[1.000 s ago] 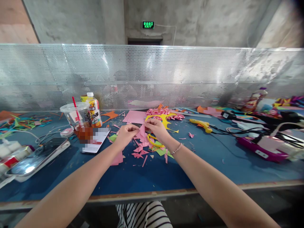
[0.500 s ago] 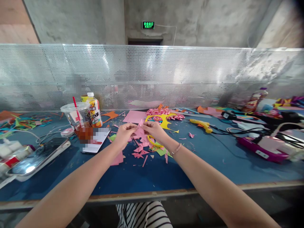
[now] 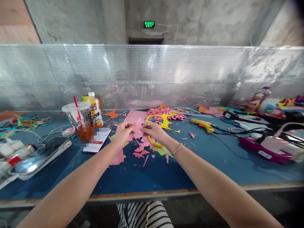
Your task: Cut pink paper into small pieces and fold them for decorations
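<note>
A perforated metal screen point(image 3: 166, 76) runs along the back of the blue desk point(image 3: 213, 161). On the desk's left lie a phone point(image 3: 40, 156), a clear plastic cup point(image 3: 79, 118) with a red straw, and a juice bottle point(image 3: 94, 109) just behind it. To the right sit a purple tool point(image 3: 263, 148) among black cables and a yellow glue gun point(image 3: 201, 124). Near the middle a yellow paper cut-out point(image 3: 163, 120) lies beside a flat pink sheet point(image 3: 135, 115), with pink paper scraps point(image 3: 140, 152) strewn below. The left hand point(image 3: 123, 133) and right hand point(image 3: 153, 129) meet above the scraps, both pinching a small pink paper piece point(image 3: 137, 128), a pointed shape held just over the desk between their fingertips.
</note>
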`<state>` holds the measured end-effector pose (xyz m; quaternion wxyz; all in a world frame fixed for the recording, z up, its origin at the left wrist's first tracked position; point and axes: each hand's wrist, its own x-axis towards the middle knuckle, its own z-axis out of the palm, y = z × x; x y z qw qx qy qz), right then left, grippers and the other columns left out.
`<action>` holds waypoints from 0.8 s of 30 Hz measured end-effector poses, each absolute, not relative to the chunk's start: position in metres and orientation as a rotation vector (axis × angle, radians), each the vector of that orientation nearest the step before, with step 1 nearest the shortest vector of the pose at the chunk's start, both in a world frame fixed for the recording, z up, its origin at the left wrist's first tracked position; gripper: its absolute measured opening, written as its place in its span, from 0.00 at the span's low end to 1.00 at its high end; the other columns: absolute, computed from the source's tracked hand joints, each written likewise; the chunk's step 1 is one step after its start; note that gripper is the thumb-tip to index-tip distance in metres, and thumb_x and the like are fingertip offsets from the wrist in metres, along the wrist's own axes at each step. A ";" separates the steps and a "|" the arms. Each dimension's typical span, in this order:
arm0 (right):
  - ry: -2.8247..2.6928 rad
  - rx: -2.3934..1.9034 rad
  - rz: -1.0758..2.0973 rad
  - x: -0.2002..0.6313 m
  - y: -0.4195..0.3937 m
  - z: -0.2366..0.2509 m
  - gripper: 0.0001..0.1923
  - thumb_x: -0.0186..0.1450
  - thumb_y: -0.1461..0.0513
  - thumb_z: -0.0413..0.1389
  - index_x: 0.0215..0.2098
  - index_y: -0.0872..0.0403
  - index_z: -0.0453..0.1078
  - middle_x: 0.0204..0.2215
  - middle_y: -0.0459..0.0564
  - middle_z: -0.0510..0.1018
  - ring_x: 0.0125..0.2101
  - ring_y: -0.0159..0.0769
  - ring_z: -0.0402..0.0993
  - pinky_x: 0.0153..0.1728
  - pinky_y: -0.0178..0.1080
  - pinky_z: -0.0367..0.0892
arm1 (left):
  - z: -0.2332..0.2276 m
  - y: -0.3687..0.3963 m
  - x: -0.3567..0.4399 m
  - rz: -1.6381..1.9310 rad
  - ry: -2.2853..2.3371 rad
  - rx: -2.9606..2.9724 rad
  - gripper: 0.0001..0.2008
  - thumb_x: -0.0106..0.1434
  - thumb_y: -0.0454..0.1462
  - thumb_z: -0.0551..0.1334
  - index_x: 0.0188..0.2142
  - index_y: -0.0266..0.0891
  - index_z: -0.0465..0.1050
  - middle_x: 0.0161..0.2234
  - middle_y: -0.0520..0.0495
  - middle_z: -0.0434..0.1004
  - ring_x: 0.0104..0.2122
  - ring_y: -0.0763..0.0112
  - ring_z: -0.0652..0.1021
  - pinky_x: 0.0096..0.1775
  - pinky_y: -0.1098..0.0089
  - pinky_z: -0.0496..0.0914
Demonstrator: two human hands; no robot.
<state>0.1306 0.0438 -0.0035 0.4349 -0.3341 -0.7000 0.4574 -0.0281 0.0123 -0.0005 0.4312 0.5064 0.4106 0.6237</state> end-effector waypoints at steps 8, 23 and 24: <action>-1.934 -0.832 0.680 0.136 0.046 0.001 0.06 0.54 0.60 0.56 0.25 0.56 0.67 0.20 0.44 0.70 0.21 0.28 0.67 0.24 0.33 0.63 | 0.000 0.011 -0.026 1.584 0.990 1.282 0.11 0.45 0.39 0.66 0.27 0.35 0.71 0.25 0.52 0.69 0.25 0.77 0.70 0.30 0.71 0.70; -1.892 -0.740 0.145 0.141 0.033 0.013 0.08 0.56 0.68 0.53 0.27 0.53 0.75 0.29 0.50 0.75 0.34 0.34 0.72 0.37 0.39 0.67 | -0.001 0.008 -0.022 1.326 0.833 1.043 0.11 0.53 0.42 0.61 0.29 0.35 0.69 0.25 0.47 0.71 0.25 0.71 0.75 0.30 0.67 0.71; -1.913 -0.724 0.157 0.140 0.033 0.012 0.09 0.57 0.68 0.53 0.28 0.53 0.75 0.31 0.50 0.75 0.34 0.34 0.71 0.37 0.39 0.67 | 0.000 0.007 -0.021 1.322 0.816 1.061 0.09 0.51 0.40 0.62 0.28 0.35 0.68 0.25 0.48 0.71 0.26 0.71 0.75 0.32 0.67 0.71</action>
